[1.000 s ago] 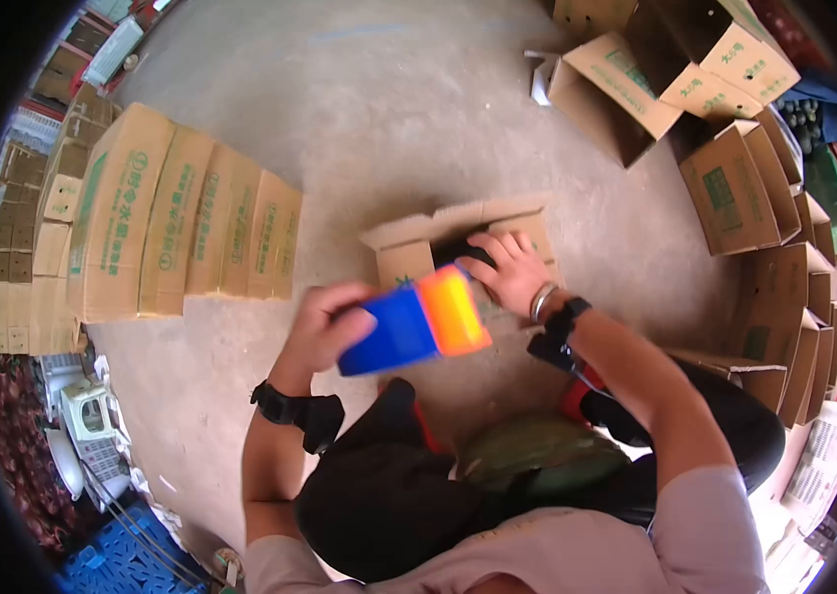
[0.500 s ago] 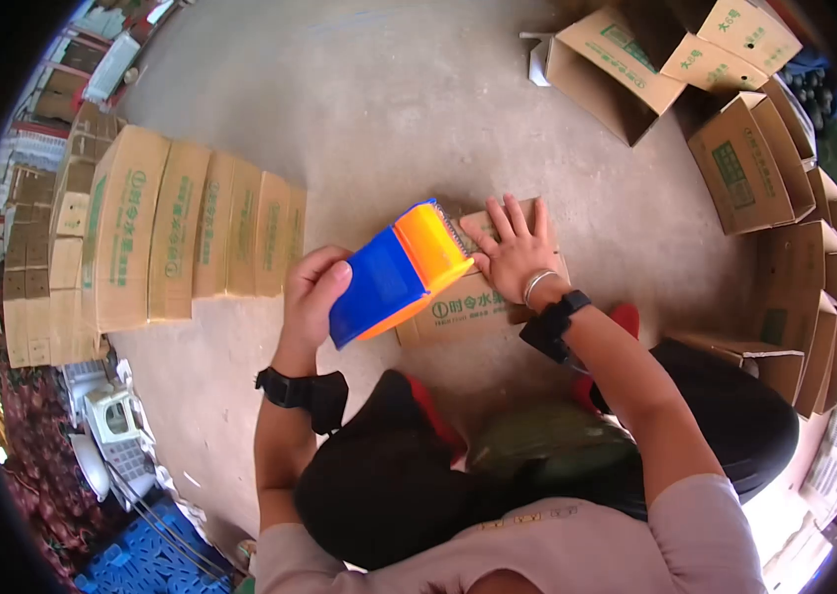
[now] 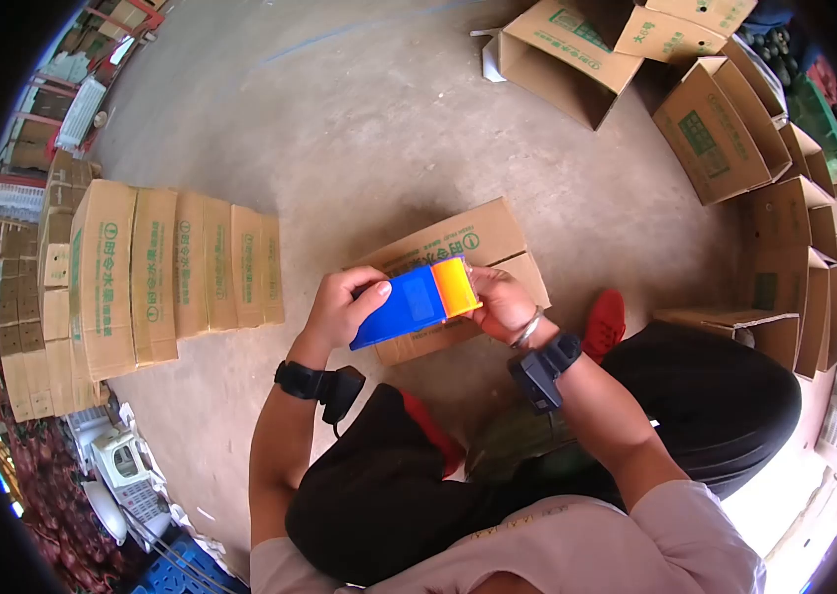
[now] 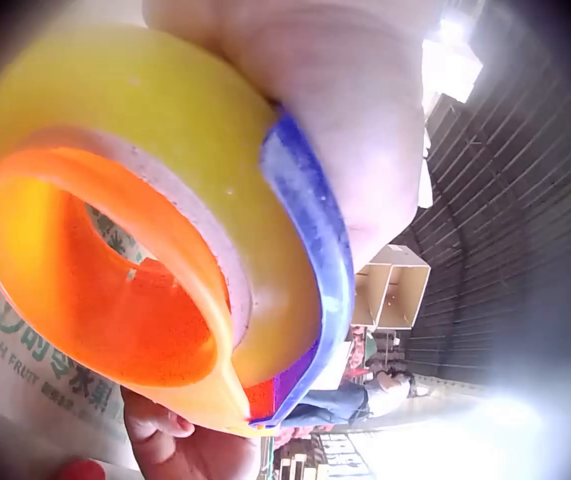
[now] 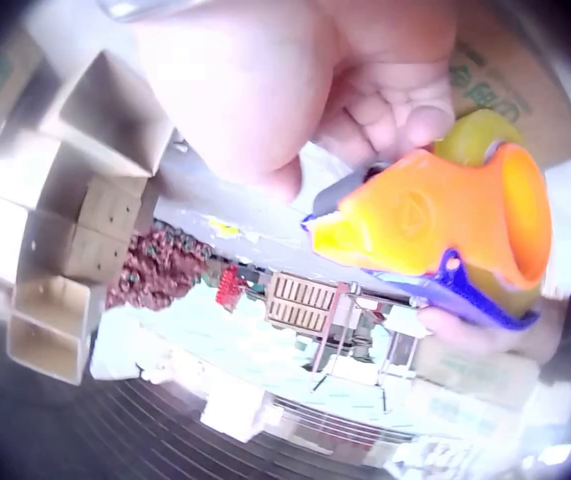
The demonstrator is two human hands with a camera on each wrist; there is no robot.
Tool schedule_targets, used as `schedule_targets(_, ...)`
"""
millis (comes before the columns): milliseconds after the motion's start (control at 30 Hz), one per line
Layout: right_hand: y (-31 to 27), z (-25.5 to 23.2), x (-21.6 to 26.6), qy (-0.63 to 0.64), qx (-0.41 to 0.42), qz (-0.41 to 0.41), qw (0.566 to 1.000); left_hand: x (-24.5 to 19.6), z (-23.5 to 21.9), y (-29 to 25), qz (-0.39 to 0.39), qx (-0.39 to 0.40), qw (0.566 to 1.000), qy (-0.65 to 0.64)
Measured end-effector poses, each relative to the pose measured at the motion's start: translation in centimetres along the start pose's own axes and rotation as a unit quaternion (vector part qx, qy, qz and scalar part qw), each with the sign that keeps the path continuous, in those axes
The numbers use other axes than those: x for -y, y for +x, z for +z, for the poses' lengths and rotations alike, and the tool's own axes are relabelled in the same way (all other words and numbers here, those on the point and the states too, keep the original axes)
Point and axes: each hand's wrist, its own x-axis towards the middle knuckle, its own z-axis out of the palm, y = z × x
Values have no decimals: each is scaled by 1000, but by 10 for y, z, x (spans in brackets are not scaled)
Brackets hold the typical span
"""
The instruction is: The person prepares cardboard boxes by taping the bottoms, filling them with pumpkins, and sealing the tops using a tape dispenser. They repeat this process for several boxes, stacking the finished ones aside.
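My left hand (image 3: 342, 302) grips the blue body of a tape dispenser (image 3: 407, 305), thumb on top, above the closed flaps of a cardboard box (image 3: 494, 226). A roll of yellowish tape (image 4: 180, 85) sits round its orange hub in the left wrist view. My right hand (image 3: 504, 305) is at the dispenser's orange front end, its fingers curled at the cutter edge. The right wrist view has the curled right fingers (image 5: 365, 125) close against the orange front; the tape's loose end is hidden. The box lies on the concrete floor, green print facing up.
A row of taped cardboard boxes (image 3: 156, 277) stands to the left. Opened boxes (image 3: 721, 129) line the right side. Crossed legs in black trousers (image 3: 399, 495) and a red shoe (image 3: 605, 325) lie close below the box.
The box's raised flaps have been folded down flat, with the right hand pressing on them. The right hand has since left the flaps for the dispenser's front, and the dispenser has levelled.
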Motion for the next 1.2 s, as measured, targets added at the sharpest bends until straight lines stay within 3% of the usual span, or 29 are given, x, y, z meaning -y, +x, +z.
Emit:
schedule_targets(67, 9, -31, -9, -171, 3, -49, 984, -4, 5, 1, 29, 1, 999, 31)
schedule_targets(100, -8, -10, 20, -291, -77, -63, 952, -15, 7, 3, 35, 35, 998, 50)
schedule_targets(167, 0, -47, 37, -291, -193, -158, 924, -40, 7, 14, 1, 84, 991, 109)
schedule_targets(200, 1, -62, 58, -377, -260, -155, 875, -48, 4, 24, -39, 108, 981, 154)
schedule_targets(233, 16, -111, 68, -482, -302, -195, 799, -52, 7, 35, -90, 122, 968, 201)
schedule_targets(267, 20, -134, 76, -538, -311, -158, 768, -55, 18, 41, -98, 124, 954, 254)
schedule_targets(333, 41, -147, 59, -595, -240, -11, 767, -66, 39, 57, -110, 123, 917, 363)
schedule_targets(367, 53, -145, 53, -738, -88, -21, 668, -80, 40, 57, -140, 131, 907, 376)
schedule_targets(467, 45, -147, 43, -832, -250, 25, 494, -77, 48, 55, -97, 121, 896, 416)
schedule_targets(500, 45, -139, 57, -788, -209, -35, 579, -73, 46, 57, -78, 111, 898, 419)
schedule_targets(533, 44, -132, 68, -643, -203, -1, 738, -67, 46, 58, -61, 98, 901, 417)
schedule_targets(567, 28, -93, 64, -629, -141, -46, 763, -61, 48, 54, -49, 90, 905, 413)
schedule_targets(600, 18, -68, 53, -609, -75, -86, 785, -61, 44, 52, -52, 110, 907, 403)
schedule_targets(633, 22, -70, 41, -719, -163, -111, 667, -64, 32, 51, -58, 131, 908, 394)
schedule_targets(667, 20, -61, 31, -732, -240, -118, 626, -65, 19, 47, -64, 146, 908, 389)
schedule_targets(700, 23, -62, 33, -745, -224, -114, 618, -60, 0, 37, -45, 148, 919, 363)
schedule_targets(733, 23, -69, 36, -758, -207, -101, 611, -56, -19, 23, -74, 156, 916, 363)
schedule_targets(800, 26, -67, 38, -741, -208, -81, 633, -49, -59, -2, -126, 195, 903, 362)
schedule_targets(900, 36, -95, 28, -545, -135, -99, 821, 24, -93, -30, -265, 189, 851, 413)
schedule_targets(933, 34, -104, 28, -337, -110, -33, 934, 58, -94, -39, -251, 172, 894, 329)
schedule_targets(967, 30, -122, 26, -225, -67, 27, 972, 98, -93, -46, -232, 151, 929, 245)
schedule_targets(1000, 30, -141, 24, -111, -25, 87, 990, 132, -93, -49, -206, 124, 957, 160)
schedule_targets(1067, 39, -169, 17, -85, -25, 81, 993, 183, -86, -48, -180, 110, 971, 110)
schedule_targets(1100, 36, -175, 11, -69, -36, 80, 994, 191, -79, -47, -168, 107, 977, 80)
schedule_targets(1133, 33, -180, 3, -56, -50, 84, 994, 199, -72, -41, -233, 123, 946, 191)
schedule_targets(1200, 32, -179, -12, -39, -76, 102, 991, 205, -71, -38, -228, 75, 968, 70)
